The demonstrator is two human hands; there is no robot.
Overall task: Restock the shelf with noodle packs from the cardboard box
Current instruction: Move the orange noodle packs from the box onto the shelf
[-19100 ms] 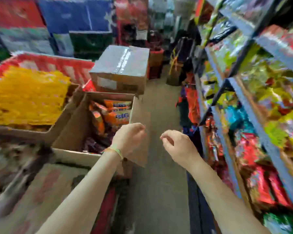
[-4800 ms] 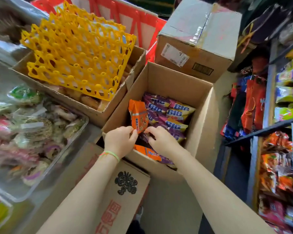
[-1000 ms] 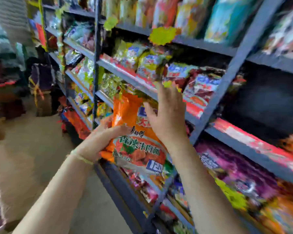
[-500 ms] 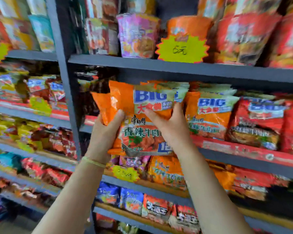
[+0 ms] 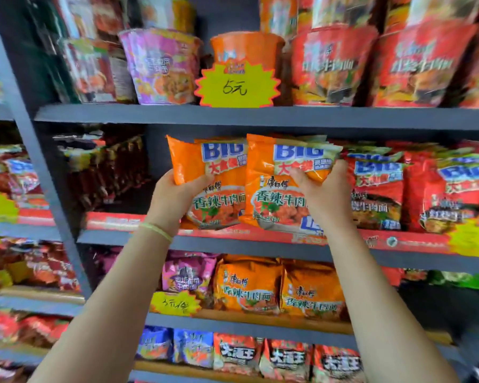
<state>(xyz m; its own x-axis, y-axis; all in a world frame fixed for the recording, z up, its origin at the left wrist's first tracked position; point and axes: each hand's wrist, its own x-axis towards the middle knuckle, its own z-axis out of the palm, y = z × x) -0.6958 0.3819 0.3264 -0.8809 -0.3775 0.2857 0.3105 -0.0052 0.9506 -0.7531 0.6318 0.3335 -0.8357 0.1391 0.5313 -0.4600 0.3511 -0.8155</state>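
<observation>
In the head view, the left hand (image 5: pixel 174 199) is gripping an orange noodle pack (image 5: pixel 208 183) by its left edge, thumb curled over the front, and the right hand (image 5: pixel 322 194) is pinching a second orange pack (image 5: pixel 277 183) near its upper right corner. Both packs are standing upright with their bottoms resting on or just above the shelf (image 5: pixel 233 241), printed fronts facing out, probably so the labels are reading like the neighbours'. The two are sitting side by side, the right one overlapping the left slightly. They are going into the gap between the dark packs (image 5: pixel 105 167) on the left and the red packs (image 5: pixel 376 189) on the right, which seems to be the slot for this flavour. Holding each by an outer edge is likely leaving the hands free to push the packs back. The cardboard box is not showing here. A yellow price tag (image 5: pixel 237 85) is hanging on the board above, in front of the noodle cups (image 5: pixel 161 67).
</observation>
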